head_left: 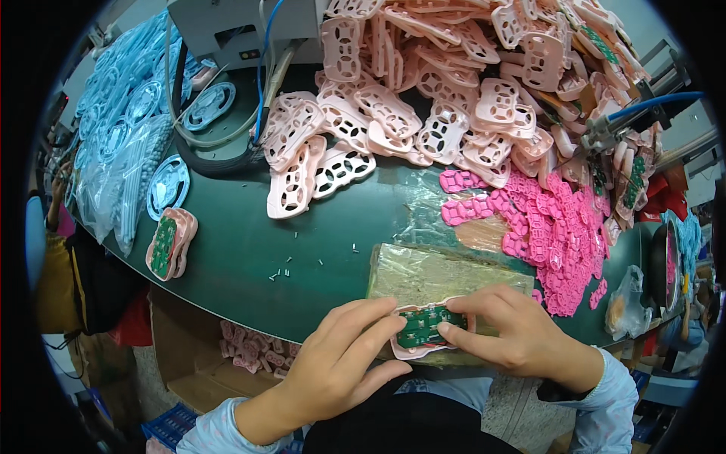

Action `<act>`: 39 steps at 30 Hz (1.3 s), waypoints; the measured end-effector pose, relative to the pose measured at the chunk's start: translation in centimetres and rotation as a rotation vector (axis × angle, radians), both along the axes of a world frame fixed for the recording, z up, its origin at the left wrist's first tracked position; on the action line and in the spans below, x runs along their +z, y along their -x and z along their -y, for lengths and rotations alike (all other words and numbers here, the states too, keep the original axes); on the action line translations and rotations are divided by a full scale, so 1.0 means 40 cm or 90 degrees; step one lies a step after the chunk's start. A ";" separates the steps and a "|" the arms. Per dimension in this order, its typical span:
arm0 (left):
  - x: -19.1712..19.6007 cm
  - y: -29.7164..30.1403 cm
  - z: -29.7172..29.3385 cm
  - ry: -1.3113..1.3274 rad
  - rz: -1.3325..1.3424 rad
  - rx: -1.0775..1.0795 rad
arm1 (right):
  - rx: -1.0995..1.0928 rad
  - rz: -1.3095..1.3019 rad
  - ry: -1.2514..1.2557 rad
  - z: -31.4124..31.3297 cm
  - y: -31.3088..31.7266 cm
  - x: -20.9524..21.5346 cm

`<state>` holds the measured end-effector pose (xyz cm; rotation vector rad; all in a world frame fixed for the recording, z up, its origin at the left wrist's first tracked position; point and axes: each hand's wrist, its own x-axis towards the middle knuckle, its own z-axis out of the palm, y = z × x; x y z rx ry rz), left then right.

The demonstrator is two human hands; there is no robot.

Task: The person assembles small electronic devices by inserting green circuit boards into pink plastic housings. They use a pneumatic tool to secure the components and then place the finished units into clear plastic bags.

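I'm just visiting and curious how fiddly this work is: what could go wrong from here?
The green circuit board lies bare in its pink shell, with the thumb of the right hand on it; pressing hard might harm its parts. The small screw-like pieces lie loose on the green table and could be knocked away. The pale pink pile is heaped high, so pieces might slide down.

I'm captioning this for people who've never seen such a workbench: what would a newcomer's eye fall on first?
Probably the big heap of pale pink perforated shells along the table's far side, with hot-pink pieces spilling at right. Next, front and centre, a green circuit board in a pale pink shell, between left hand and right hand. Light-blue plastic parts crowd the far left.
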<state>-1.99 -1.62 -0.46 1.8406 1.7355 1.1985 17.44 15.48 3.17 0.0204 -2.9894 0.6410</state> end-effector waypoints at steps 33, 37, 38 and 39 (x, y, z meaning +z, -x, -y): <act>0.014 -0.080 -0.031 -0.057 -0.338 -0.084 | -0.244 -0.463 0.200 -0.271 -0.118 0.338; 0.025 -0.083 -0.030 -0.038 -0.327 -0.051 | -0.039 -0.506 0.720 -0.239 0.026 0.393; 0.025 -0.088 -0.033 -0.038 -0.326 -0.041 | -0.041 -0.495 0.519 -0.241 0.018 0.389; 0.023 -0.090 -0.032 -0.037 -0.336 -0.041 | -0.053 -0.499 0.301 -0.243 0.010 0.385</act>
